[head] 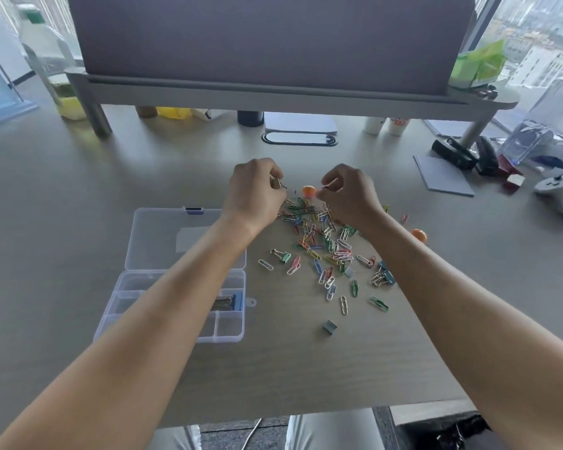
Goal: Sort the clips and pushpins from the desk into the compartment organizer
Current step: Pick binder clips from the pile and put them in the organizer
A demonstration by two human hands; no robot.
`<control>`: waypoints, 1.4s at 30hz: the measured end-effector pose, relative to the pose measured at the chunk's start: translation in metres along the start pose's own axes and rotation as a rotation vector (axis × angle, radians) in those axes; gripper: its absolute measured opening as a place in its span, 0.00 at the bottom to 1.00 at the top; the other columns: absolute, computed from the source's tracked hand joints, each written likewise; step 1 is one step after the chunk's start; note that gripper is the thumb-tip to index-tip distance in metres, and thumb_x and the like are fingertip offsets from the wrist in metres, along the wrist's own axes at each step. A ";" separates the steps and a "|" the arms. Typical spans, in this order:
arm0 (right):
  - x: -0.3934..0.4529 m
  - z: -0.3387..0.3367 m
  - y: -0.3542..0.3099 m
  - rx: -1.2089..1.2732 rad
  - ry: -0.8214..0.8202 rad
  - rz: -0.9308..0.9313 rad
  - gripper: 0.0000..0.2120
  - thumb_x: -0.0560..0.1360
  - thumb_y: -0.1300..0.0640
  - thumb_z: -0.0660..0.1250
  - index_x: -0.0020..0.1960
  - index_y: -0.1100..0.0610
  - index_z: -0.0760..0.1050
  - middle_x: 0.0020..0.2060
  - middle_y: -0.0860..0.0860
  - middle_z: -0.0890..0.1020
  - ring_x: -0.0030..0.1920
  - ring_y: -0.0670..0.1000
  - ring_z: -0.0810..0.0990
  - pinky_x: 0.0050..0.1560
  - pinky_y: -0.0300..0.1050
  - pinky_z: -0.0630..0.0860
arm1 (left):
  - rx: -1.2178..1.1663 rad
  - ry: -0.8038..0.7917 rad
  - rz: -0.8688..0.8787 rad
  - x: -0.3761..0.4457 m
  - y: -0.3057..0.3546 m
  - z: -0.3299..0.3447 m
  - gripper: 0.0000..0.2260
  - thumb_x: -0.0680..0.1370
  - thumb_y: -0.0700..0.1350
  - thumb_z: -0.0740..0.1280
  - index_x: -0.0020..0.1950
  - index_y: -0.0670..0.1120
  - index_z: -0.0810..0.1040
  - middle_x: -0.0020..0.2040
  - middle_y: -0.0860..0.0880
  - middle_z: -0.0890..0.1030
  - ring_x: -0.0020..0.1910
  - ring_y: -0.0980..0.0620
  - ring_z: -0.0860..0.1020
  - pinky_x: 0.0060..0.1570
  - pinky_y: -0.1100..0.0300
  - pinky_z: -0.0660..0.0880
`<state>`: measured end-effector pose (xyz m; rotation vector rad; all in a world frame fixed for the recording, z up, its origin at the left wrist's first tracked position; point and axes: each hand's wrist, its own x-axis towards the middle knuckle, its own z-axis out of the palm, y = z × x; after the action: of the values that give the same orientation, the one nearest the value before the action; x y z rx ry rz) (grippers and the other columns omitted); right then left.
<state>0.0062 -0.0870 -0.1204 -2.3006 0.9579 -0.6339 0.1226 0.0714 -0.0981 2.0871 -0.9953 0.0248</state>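
- Filling most of the frame, a pale wood-grain desk [78,196] carried everything, with a grey monitor riser shelf [273,92] across the upper part.
- Lying at the lower left of centre, a clear plastic compartment organizer [173,306] had its hinged lid [163,235] open flat toward the top of the frame; a blue binder clip [233,301] sat in a middle compartment on the box's right side, partly hidden by the left forearm.
- Spreading across the centre and just right of it, a loose pile of coloured wire paper clips [325,245] stretched from beneath the hands downward, apart from the organizer.
- Reaching to the upper edge of the pile, the left hand [252,193] was curled, its fingertips pinched on a small tan binder clip [277,183] held above the desk.
- Hovering close beside it, the right hand [348,193] was also curled with thumb and forefinger pressed together; whether anything was between them could not be told.
- Sitting between the two hands, an orange round-headed pushpin [308,191] rested on the desk; a second orange pushpin [418,235] showed by the right forearm.
- Lying on the pile's left edge, a green binder clip [283,256] was well clear of both hands.
- Resting alone in the lower centre, a small grey binder clip [329,327] lay below the pile.
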 end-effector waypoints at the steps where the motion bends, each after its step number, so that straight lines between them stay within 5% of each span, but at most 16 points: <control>1: -0.006 -0.003 -0.001 0.063 0.002 0.041 0.09 0.75 0.58 0.76 0.54 0.58 0.80 0.40 0.50 0.84 0.36 0.49 0.81 0.38 0.43 0.80 | -0.002 0.020 -0.007 -0.005 0.000 -0.003 0.08 0.73 0.39 0.73 0.51 0.43 0.84 0.45 0.45 0.84 0.42 0.48 0.79 0.42 0.59 0.74; 5: -0.040 -0.013 -0.008 0.388 -0.015 0.247 0.07 0.78 0.65 0.72 0.55 0.60 0.83 0.43 0.61 0.87 0.33 0.53 0.85 0.45 0.53 0.87 | -0.021 0.078 -0.064 -0.031 0.003 -0.012 0.07 0.73 0.40 0.72 0.49 0.40 0.82 0.43 0.44 0.83 0.39 0.47 0.77 0.38 0.61 0.67; 9: -0.089 -0.025 -0.027 0.532 -0.037 0.308 0.05 0.77 0.67 0.72 0.53 0.64 0.83 0.41 0.61 0.86 0.32 0.50 0.85 0.36 0.42 0.83 | -0.063 0.137 -0.073 -0.064 0.004 -0.024 0.07 0.74 0.39 0.70 0.51 0.40 0.84 0.43 0.43 0.85 0.44 0.43 0.79 0.43 0.56 0.72; 19: -0.182 -0.010 -0.068 0.400 -0.030 0.234 0.04 0.71 0.56 0.80 0.44 0.50 0.87 0.35 0.45 0.86 0.29 0.41 0.76 0.31 0.36 0.72 | -0.106 0.308 0.019 -0.158 -0.034 -0.066 0.07 0.77 0.39 0.70 0.54 0.41 0.84 0.49 0.44 0.83 0.45 0.45 0.81 0.49 0.54 0.77; 24: -0.204 0.008 -0.084 0.387 -0.041 0.242 0.06 0.72 0.55 0.80 0.47 0.53 0.85 0.35 0.49 0.85 0.24 0.39 0.74 0.23 0.32 0.67 | -0.027 0.336 0.019 -0.187 -0.057 -0.086 0.06 0.77 0.43 0.71 0.52 0.44 0.84 0.49 0.47 0.81 0.44 0.46 0.80 0.47 0.53 0.78; 28: -0.208 0.024 -0.095 0.341 -0.033 0.226 0.07 0.71 0.55 0.80 0.46 0.53 0.85 0.37 0.51 0.87 0.27 0.42 0.77 0.28 0.33 0.71 | -0.022 0.356 0.009 -0.197 -0.069 -0.091 0.09 0.78 0.44 0.69 0.57 0.47 0.84 0.48 0.49 0.83 0.44 0.46 0.80 0.46 0.51 0.79; 34: -0.197 0.047 -0.105 0.146 -0.032 0.212 0.09 0.66 0.45 0.80 0.39 0.48 0.84 0.31 0.44 0.84 0.37 0.49 0.84 0.47 0.51 0.83 | -0.056 0.367 -0.008 -0.205 -0.081 -0.092 0.07 0.78 0.44 0.69 0.54 0.48 0.84 0.49 0.51 0.83 0.48 0.46 0.80 0.51 0.47 0.77; 42: -0.197 0.058 -0.116 0.013 -0.021 0.204 0.07 0.69 0.45 0.79 0.39 0.47 0.85 0.33 0.42 0.84 0.38 0.44 0.81 0.40 0.42 0.73 | -0.071 0.335 -0.020 -0.199 -0.087 -0.090 0.06 0.78 0.45 0.69 0.52 0.49 0.85 0.48 0.52 0.85 0.48 0.48 0.80 0.50 0.46 0.77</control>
<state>-0.0276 0.1465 -0.1279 -2.1575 1.1567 -0.5274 0.0699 0.2925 -0.1610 1.9467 -0.7605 0.3146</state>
